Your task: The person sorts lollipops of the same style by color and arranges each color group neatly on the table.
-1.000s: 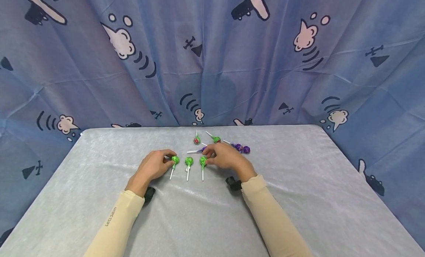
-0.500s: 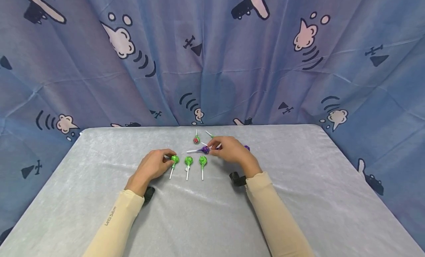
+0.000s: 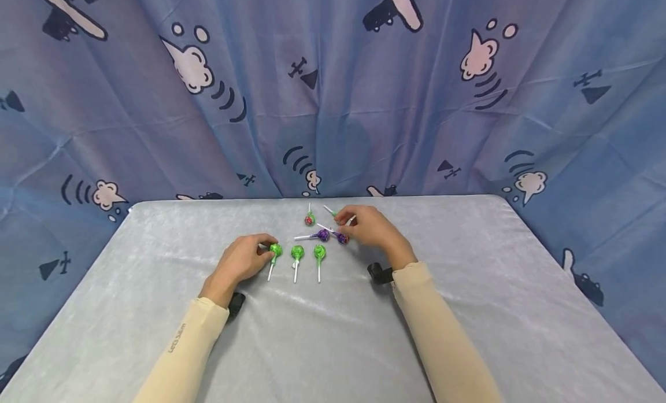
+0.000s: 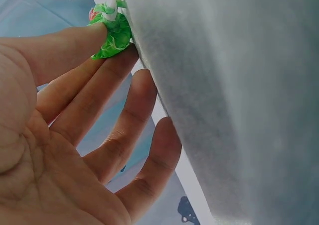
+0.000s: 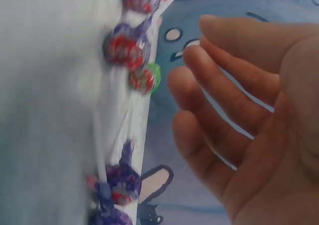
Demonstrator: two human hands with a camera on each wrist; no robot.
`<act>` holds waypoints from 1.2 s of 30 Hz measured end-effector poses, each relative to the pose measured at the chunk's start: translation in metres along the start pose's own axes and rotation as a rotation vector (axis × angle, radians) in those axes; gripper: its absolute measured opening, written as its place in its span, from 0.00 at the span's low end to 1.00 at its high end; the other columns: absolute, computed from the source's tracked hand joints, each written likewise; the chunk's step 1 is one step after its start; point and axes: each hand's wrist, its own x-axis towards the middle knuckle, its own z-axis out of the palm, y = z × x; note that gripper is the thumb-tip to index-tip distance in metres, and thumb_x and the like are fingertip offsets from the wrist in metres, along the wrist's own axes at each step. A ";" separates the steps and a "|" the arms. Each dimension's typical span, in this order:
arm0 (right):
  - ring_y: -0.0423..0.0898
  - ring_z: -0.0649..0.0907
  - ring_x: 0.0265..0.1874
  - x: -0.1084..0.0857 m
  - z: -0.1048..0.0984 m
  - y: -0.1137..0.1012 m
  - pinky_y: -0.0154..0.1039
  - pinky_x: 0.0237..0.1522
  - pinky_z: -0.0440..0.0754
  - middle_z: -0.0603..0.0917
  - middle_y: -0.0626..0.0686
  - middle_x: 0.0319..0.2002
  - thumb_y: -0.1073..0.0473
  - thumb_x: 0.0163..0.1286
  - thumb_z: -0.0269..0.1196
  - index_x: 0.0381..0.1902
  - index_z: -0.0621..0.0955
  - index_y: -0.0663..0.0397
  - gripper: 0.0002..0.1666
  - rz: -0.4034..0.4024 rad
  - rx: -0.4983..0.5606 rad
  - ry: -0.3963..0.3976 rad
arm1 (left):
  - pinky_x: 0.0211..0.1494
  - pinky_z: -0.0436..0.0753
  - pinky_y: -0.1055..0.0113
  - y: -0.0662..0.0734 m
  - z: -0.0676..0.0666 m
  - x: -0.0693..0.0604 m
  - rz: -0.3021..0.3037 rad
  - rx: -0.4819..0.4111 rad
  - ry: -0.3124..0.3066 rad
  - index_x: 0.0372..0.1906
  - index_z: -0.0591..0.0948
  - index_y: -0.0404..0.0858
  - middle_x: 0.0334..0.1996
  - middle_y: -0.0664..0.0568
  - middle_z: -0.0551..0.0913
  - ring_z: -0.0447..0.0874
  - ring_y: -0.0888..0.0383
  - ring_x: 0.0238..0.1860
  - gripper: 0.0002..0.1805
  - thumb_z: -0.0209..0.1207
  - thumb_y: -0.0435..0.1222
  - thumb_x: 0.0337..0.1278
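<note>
The left hand (image 3: 240,261) has the leftmost green lollipop (image 3: 276,250) pinched by its head between thumb and fingers, down on the grey bench (image 3: 312,339); beside it the middle green lollipop (image 3: 297,252) and the right green lollipop (image 3: 319,252) make a row, sticks toward the person; over on the other side the right hand (image 3: 372,226) hovers with nothing in its grasp, fingers loosely bent, thumb apart; a purple lollipop (image 3: 343,239) sits just by its fingertips, another purple lollipop (image 3: 323,235) beside that, stick pointing left; behind them lies a red-and-green lollipop (image 3: 309,220).
</note>
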 end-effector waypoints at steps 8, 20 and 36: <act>0.50 0.83 0.51 0.015 -0.007 0.009 0.46 0.50 0.81 0.85 0.53 0.52 0.61 0.70 0.64 0.55 0.83 0.52 0.16 0.001 -0.053 -0.017 | 0.50 0.80 0.50 0.002 0.000 0.000 -0.014 -0.004 -0.027 0.56 0.84 0.46 0.48 0.48 0.88 0.85 0.51 0.47 0.16 0.61 0.39 0.64; 0.54 0.78 0.62 0.035 -0.004 0.017 0.51 0.65 0.74 0.81 0.53 0.60 0.63 0.69 0.64 0.61 0.80 0.52 0.22 -0.010 -0.147 -0.115 | 0.50 0.80 0.51 0.002 0.000 0.001 -0.015 -0.018 -0.013 0.56 0.84 0.46 0.47 0.48 0.88 0.85 0.51 0.47 0.16 0.62 0.39 0.64; 0.54 0.80 0.60 0.033 0.000 0.021 0.52 0.65 0.74 0.83 0.57 0.56 0.63 0.69 0.63 0.60 0.80 0.53 0.21 -0.028 -0.173 -0.090 | 0.50 0.80 0.50 0.000 0.000 0.001 0.003 -0.009 0.007 0.55 0.84 0.45 0.46 0.48 0.89 0.85 0.52 0.46 0.16 0.62 0.38 0.63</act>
